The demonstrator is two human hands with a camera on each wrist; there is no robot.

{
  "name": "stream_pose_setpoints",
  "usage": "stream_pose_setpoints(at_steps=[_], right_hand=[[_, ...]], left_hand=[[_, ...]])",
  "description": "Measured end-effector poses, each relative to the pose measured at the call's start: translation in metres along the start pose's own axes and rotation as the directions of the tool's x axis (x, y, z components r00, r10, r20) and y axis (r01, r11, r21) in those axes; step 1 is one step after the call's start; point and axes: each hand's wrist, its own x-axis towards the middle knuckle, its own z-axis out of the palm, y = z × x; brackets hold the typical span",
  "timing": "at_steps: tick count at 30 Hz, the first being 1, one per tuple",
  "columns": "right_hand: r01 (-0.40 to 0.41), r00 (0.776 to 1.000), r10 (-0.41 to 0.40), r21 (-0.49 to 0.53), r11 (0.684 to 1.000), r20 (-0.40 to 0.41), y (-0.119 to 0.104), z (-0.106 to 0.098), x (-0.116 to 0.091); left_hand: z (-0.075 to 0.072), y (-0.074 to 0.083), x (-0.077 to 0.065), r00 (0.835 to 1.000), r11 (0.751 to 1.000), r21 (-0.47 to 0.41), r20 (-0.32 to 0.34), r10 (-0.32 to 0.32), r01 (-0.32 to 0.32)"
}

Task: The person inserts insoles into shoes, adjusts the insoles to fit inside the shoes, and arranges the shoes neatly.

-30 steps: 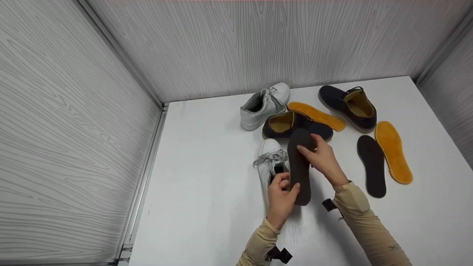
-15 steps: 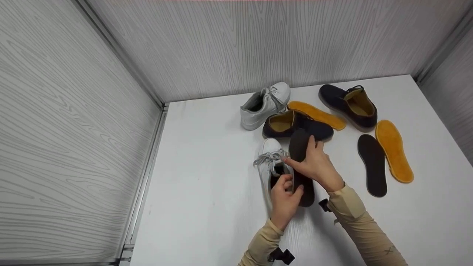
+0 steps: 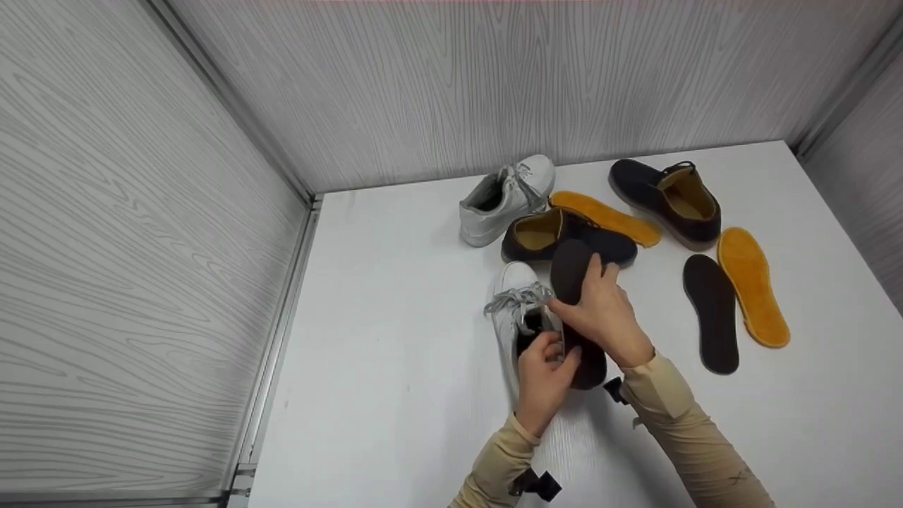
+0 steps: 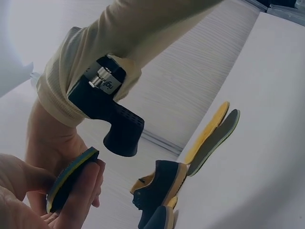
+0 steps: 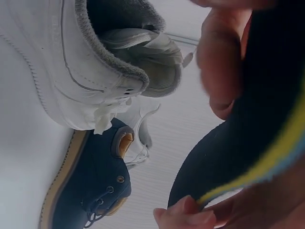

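The left hand (image 3: 543,381) is partly closed, pinching the near end of a dark, foot-shaped, flexible insole (image 3: 568,264) between thumb and fingers. The right hand (image 3: 605,310) is spread wider, thumb and fingers gripping opposite edges farther up. The insole is raised between the two hands and bowed, its yellow and blue edge layers facing the right wrist camera.

Just left of both hands lies a white, smooth-sided, low sneaker (image 3: 506,331) with its grey laces tied in a bow (image 3: 518,300). The bow sits close by the right thumb, and the left fingers cover part of the shoe's opening.

Directly beyond the right fingertips, a navy, fabric-looking lace-up shoe with a tan lining (image 3: 610,243) stands behind the insole's far end; whether they touch cannot be told. Past it lies a golden-orange, plush-looking insole (image 3: 614,220), partly hidden by that shoe. Farther ahead and leftward of the right hand is a second white lace-up sneaker (image 3: 487,222); ahead and rightward, a second navy shoe with tan lining (image 3: 695,224).

Well to the right of the right hand, a second dark, flat insole (image 3: 711,317) and another golden-orange insole (image 3: 755,289) lie side by side on the smooth white tabletop (image 3: 395,317).
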Motion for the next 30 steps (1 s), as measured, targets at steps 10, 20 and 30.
stream_pose_setpoints(at_steps=[10,20,30], right_hand=[[-0.011,0.995,0.01,-0.014,1.0,-0.095,-0.007,-0.001,0.013],[0.01,0.984,-0.016,-0.033,0.999,-0.177,-0.013,-0.014,0.017],[0.02,0.985,-0.026,-0.035,0.999,-0.169,-0.021,-0.027,0.002]], left_hand=[[-0.003,0.005,-0.004,0.988,0.949,-0.293,0.134,-0.079,0.116],[-0.031,0.017,0.013,0.965,0.974,-0.219,0.263,0.01,0.049],[-0.062,0.011,0.047,0.922,0.756,0.543,0.095,0.376,-0.365]])
